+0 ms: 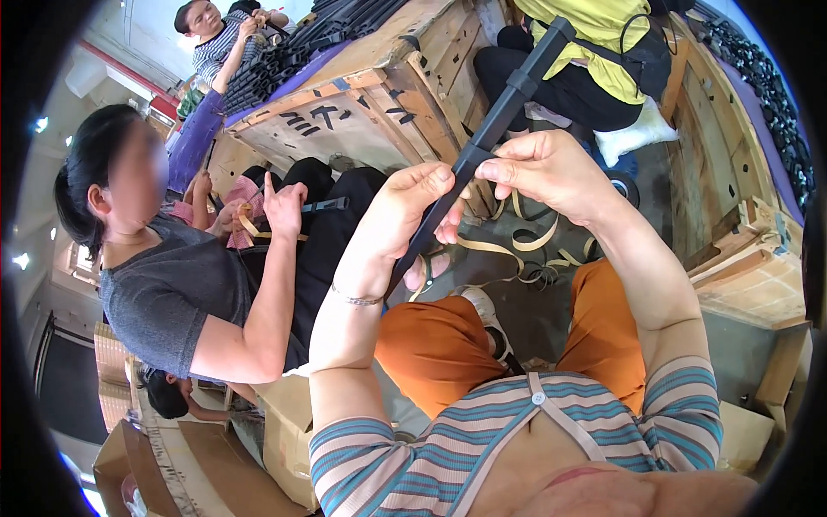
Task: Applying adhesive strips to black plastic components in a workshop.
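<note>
To the left, a co-worker in grey [194,302] is shown. At centre, a slanted black bar [484,141] is held aloft, gripped between thumb and fingers of the left hand [415,202] and, just beside, pinched likewise by the right hand [544,172]. Beneath, a tan strip [487,247] is looped; far right, a wooden crate [702,159] is seen.

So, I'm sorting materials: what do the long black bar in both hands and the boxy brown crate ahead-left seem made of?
Long black bar: perhaps satin plastic or coated metal; its even, soft sheen fits either. Boxy brown crate: apparently rough, unpainted wood, judging by its boards.
</note>
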The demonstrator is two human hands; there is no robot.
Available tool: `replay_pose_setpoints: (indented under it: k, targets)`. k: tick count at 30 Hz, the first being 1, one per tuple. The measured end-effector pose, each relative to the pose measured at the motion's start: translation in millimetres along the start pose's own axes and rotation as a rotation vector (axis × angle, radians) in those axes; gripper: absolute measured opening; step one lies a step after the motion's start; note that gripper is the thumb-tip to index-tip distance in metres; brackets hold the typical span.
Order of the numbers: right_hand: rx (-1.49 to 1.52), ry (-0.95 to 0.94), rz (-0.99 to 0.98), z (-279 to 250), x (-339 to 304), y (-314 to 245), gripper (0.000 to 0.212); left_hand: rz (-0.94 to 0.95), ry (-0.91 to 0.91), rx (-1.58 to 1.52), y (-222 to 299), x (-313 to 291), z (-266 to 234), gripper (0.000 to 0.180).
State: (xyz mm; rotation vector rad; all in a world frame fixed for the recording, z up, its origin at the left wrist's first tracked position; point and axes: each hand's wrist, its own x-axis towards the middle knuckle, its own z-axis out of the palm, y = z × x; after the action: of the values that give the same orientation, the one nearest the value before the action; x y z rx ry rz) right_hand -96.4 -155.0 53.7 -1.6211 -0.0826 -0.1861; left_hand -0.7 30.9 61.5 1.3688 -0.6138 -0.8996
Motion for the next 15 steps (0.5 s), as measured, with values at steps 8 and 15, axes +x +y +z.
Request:
replay_pose_setpoints:
  k: [8,15]
  targets:
    - [-0.017,0.101,-0.036,-4.5,-12.0,-0.8,0.022,0.468,0.469,1.014,-9.0,4.8,30.8,0.027]
    - [-0.036,0.083,-0.006,-12.8,-18.0,5.3,0.025,0.367,0.537,0.754,4.7,3.1,37.4,0.032]
